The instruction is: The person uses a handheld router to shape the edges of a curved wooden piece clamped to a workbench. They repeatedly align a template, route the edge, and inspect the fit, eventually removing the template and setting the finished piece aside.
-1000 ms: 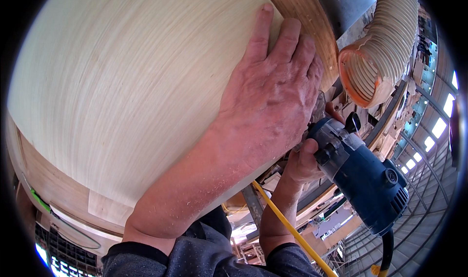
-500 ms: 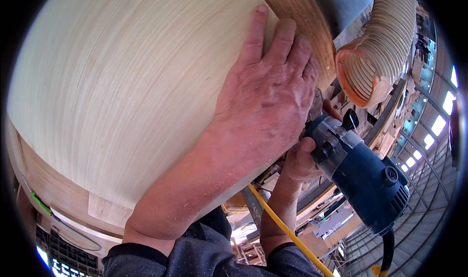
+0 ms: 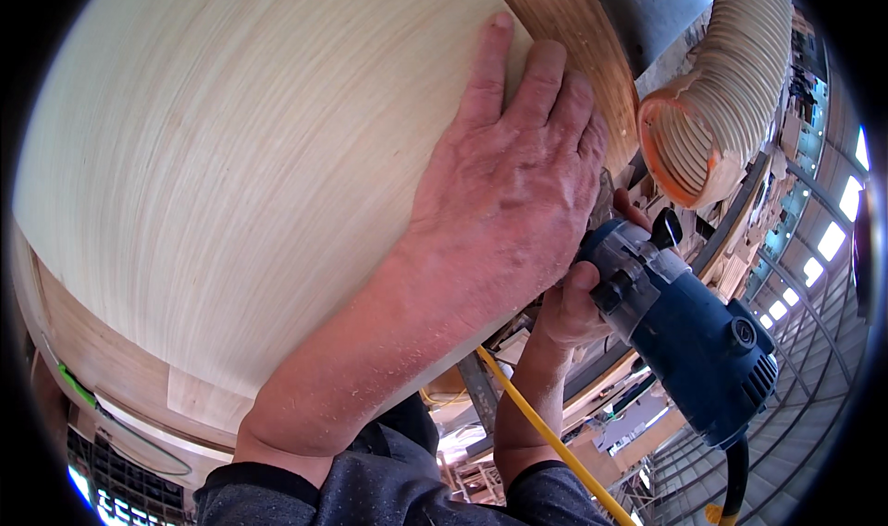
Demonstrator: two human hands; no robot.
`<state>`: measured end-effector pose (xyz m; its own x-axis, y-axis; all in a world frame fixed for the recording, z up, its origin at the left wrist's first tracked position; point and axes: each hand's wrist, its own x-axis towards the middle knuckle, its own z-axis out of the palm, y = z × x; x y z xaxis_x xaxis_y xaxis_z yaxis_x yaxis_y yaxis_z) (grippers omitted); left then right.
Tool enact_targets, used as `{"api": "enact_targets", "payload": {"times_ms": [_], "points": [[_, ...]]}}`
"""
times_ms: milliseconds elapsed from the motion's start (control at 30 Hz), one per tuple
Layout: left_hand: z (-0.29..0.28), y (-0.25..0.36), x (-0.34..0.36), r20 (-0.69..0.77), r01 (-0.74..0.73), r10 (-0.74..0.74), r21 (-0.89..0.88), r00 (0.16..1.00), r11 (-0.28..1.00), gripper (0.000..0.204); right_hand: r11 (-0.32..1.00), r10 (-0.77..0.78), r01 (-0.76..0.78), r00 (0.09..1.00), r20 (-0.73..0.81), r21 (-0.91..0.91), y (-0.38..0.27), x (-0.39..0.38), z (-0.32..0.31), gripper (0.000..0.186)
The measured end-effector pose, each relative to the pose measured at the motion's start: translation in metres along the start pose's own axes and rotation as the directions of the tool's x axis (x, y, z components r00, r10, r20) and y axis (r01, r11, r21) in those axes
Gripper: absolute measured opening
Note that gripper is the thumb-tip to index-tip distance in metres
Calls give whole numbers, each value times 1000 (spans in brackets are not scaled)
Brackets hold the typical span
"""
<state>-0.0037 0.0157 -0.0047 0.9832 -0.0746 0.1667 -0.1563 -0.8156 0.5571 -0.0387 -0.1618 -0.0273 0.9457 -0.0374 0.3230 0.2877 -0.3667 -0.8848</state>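
My left hand [image 3: 509, 156] lies across a pale wood-grained board [image 3: 231, 156], close to its right edge. Its index finger points away from me and stands apart from the others, which reach toward the edge. A blue trim router [image 3: 689, 341] is tilted beside that edge, its base end against or very near the board. Fingers of my right hand [image 3: 572, 311] wrap around the router's clear and dark base from below. My left wrist hides part of the right hand and the cutting end. A dark cord leaves the router's rear.
A ribbed hose [image 3: 740, 73] with an orange-stained mouth hangs at the upper right. Brown wood [image 3: 587, 54] borders the board's far right, beside a grey metal surface [image 3: 652, 8]. A yellow hose or cable [image 3: 555, 438] runs past my right forearm. Wood scraps lie below at right.
Almost nothing differs. My left hand and the ribbed hose sit very slightly lower in the picture; the right hand keeps its hold on the trim router.
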Motion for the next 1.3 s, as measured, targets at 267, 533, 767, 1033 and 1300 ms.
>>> {"api": "enact_targets", "payload": {"times_ms": [267, 533, 767, 1033, 1300], "points": [[7, 0, -1, -86, 5, -7, -33, 996, 999, 42, 999, -15, 14, 1000, 18, 37, 5, -1, -2, 74], [6, 0, -1, -91, 12, -16, -46, 996, 999, 41, 999, -46, 45, 998, 45, 28, 5, 3, -2, 65], [8, 1, -2, -95, 13, -16, -36, 995, 999, 42, 997, -77, 79, 994, 71, -17, 3, 5, 1, 52], [4, 1, -4, -66, 7, -10, -53, 998, 999, 43, 993, -104, 107, 992, 76, -41, 6, 5, 0, 61], [10, 0, -3, -109, -3, -1, -35, 994, 999, 43, 994, -101, 103, 993, 59, -43, 3, 5, 5, 72]]}}
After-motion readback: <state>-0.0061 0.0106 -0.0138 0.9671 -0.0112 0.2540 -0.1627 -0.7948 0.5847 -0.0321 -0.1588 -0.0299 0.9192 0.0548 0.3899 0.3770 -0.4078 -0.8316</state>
